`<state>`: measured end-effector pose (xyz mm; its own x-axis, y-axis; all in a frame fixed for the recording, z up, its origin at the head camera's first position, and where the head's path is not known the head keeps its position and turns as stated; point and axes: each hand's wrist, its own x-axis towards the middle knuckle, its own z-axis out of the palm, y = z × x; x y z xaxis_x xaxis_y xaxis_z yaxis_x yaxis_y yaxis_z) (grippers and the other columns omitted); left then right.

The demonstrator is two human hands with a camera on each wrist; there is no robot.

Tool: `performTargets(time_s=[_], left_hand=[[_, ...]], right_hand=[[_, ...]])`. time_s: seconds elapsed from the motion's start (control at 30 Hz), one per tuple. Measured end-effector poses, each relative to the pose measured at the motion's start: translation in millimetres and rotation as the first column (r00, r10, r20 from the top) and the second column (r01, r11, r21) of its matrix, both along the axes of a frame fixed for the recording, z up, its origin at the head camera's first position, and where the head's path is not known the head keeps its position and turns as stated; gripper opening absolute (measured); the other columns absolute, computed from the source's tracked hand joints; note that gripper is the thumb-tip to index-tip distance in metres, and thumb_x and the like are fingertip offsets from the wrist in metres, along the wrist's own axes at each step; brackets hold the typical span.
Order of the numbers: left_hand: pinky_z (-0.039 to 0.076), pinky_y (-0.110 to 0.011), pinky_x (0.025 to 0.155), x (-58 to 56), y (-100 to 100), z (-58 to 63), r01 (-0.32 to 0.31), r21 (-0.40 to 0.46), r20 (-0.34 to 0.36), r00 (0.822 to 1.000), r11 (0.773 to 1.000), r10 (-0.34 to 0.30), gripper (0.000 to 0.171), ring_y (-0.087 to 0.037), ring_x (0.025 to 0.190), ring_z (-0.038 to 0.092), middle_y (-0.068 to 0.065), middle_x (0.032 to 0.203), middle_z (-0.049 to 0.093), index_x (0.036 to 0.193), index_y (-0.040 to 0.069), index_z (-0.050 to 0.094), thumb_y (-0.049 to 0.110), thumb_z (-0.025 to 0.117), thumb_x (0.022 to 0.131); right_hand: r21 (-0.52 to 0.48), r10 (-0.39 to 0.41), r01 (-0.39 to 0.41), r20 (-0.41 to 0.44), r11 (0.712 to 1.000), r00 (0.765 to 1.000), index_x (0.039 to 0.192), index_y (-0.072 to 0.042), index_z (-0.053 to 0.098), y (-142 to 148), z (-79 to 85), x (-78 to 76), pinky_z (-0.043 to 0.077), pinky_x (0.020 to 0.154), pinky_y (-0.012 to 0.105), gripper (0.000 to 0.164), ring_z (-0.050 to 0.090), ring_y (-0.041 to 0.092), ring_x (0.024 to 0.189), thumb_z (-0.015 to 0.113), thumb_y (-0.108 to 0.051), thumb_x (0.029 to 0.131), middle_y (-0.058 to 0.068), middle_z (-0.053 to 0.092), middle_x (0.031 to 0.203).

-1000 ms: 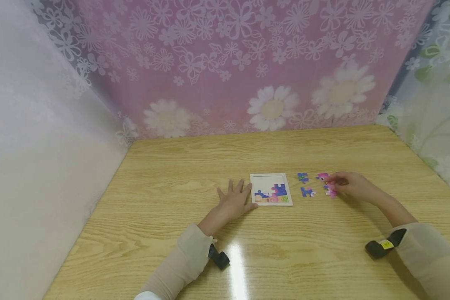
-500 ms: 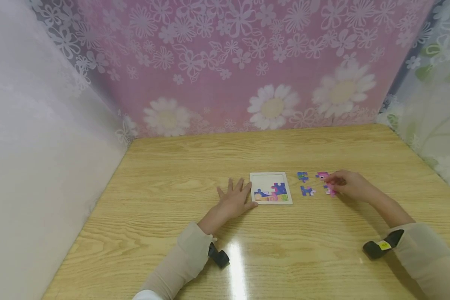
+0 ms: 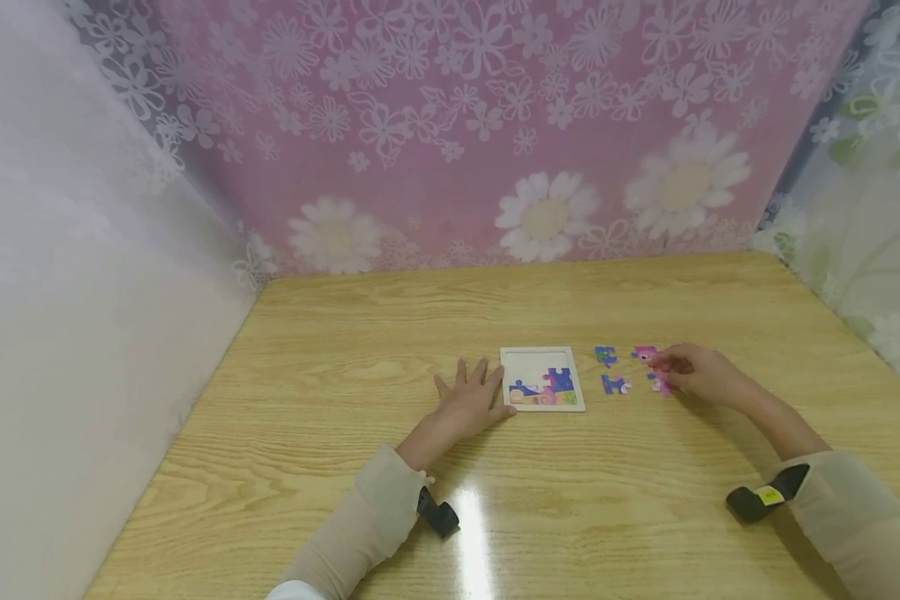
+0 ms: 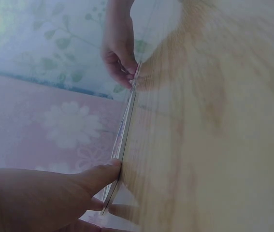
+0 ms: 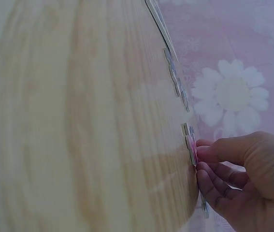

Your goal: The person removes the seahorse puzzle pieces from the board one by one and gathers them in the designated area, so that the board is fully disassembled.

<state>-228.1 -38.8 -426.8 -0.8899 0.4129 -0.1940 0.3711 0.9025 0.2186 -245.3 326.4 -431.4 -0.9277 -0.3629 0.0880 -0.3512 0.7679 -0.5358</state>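
Note:
Flat on the table, a white square puzzle tray (image 3: 579, 375) holds several joined purple, pink and yellow pieces along its bottom and right side. My left hand (image 3: 467, 408) lies with fingers spread, its thumb and a fingertip touching the tray's left edge. To the right, my right hand (image 3: 705, 375) bends its fingers and pinches a pink puzzle piece (image 3: 658, 383) at the table surface; in the right wrist view the thumb presses against a pink piece (image 5: 192, 149). Just beyond is another pink piece with an eye (image 3: 644, 354). The fingers partly cover these pieces.
Two blue puzzle pieces lie between the tray and my right hand: an upper one with green (image 3: 606, 356) and a lower one with pink (image 3: 613, 384). The wooden table (image 3: 345, 333) meets a pink flowered curtain (image 3: 435, 167) at the back.
My right hand stays over the pink pieces, with the pinched piece shifting only slightly. My left hand and the tray hold their place.

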Motion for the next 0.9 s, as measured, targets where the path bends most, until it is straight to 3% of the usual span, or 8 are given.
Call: performTargets(time_s=[0.2, 0.3, 0.67, 0.9], left_hand=[[0.009, -0.069, 0.095, -0.3, 0, -3.0, -0.002, 0.014, -0.002, 1.000, 1.000, 0.002, 0.071, -0.040, 0.134, 0.005, -0.010, 0.151, 0.015, 0.147, 0.020, 0.025, 0.054, 0.047, 0.089], [0.009, -0.069, 0.094, -0.9, -1, -3.5, -0.002, 0.019, -0.004, 1.000, 1.000, 0.002, 0.071, -0.041, 0.134, 0.005, -0.010, 0.151, 0.015, 0.147, 0.020, 0.025, 0.054, 0.047, 0.089], [0.008, -0.069, 0.095, -0.6, -1, -2.3, -0.008, 0.022, 0.002, 1.000, 1.000, 0.008, 0.071, -0.040, 0.134, 0.004, -0.010, 0.151, 0.014, 0.147, 0.020, 0.025, 0.054, 0.047, 0.089], [0.006, -0.069, 0.094, -0.3, 0, -1.7, -0.003, 0.038, 0.010, 1.000, 0.999, 0.003, 0.070, -0.041, 0.134, 0.003, -0.011, 0.151, 0.013, 0.147, 0.019, 0.024, 0.053, 0.047, 0.090]], right_hand=[[-0.010, -0.013, 0.013, -0.001, 1.000, 1.000, 0.103, 0.006, 0.062, -1, 4.7, 3.8, 0.046, 0.075, 0.047, 0.018, 0.059, 0.035, 0.087, 0.061, -0.001, 0.086, 0.011, 0.063, 0.090], [-0.024, -0.009, 0.008, -0.016, 1.000, 1.000, 0.106, 0.007, 0.061, -4, 11.6, 4.9, 0.045, 0.077, 0.051, 0.021, 0.058, 0.039, 0.090, 0.059, -0.003, 0.088, 0.015, 0.063, 0.094], [-0.050, 0.093, -0.098, -0.104, 0.994, 0.990, 0.104, 0.005, 0.063, -45, 33.4, 4.7, 0.049, 0.071, 0.035, 0.018, 0.057, 0.024, 0.083, 0.061, 0.002, 0.086, 0.011, 0.061, 0.091], [-0.108, 0.120, -0.122, -0.031, 0.987, 0.992, 0.107, 0.005, 0.062, -71, 30.7, 0.7, 0.048, 0.075, 0.036, 0.020, 0.056, 0.024, 0.086, 0.058, 0.000, 0.088, 0.010, 0.059, 0.094]])
